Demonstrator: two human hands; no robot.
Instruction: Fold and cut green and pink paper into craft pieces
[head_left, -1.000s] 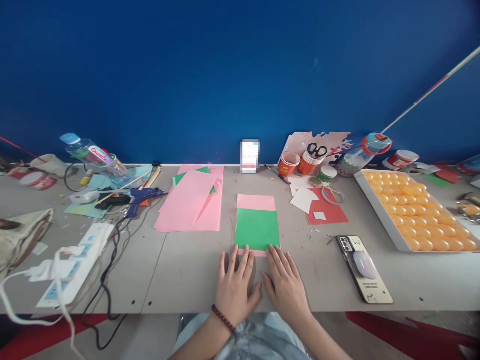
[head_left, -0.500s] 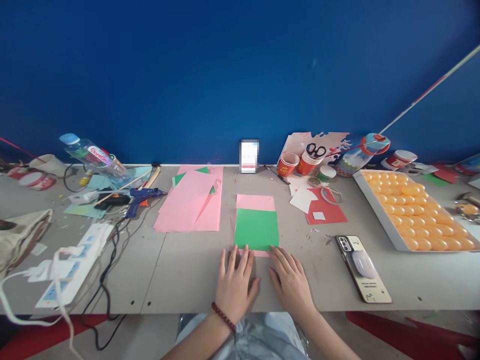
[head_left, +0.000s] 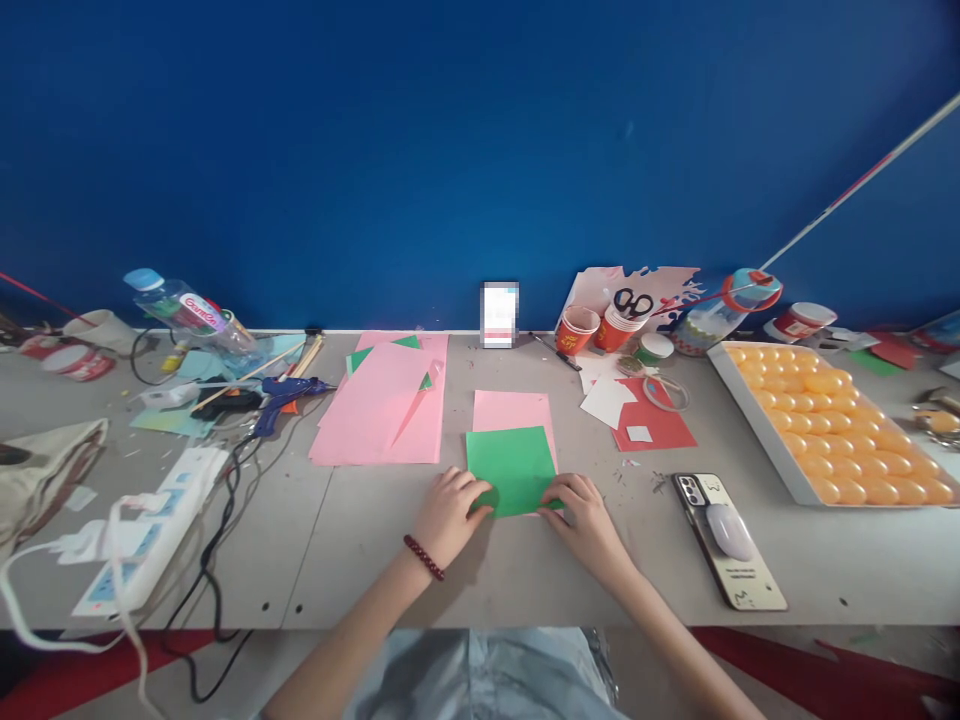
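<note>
The green sheet (head_left: 511, 470), at lower centre, had shifted down the pink sheet (head_left: 511, 405); the left hand (head_left: 448, 508) and right hand (head_left: 589, 518), previously flat, pinched its lower corners. A grey table (head_left: 367, 550) lay beneath, a blue wall (head_left: 480, 150) above.

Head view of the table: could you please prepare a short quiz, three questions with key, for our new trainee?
1. What colour is the upper sheet whose near corners are between the fingers of the left hand and the right hand?
2. True or false: the beaded bracelet is on the left wrist.
3. In the view, the blue glue gun lies mostly:
A) right of the phone
B) left of the large pink sheets
C) inside a red cup

Key: 1. Green; 2. True; 3. B
</note>
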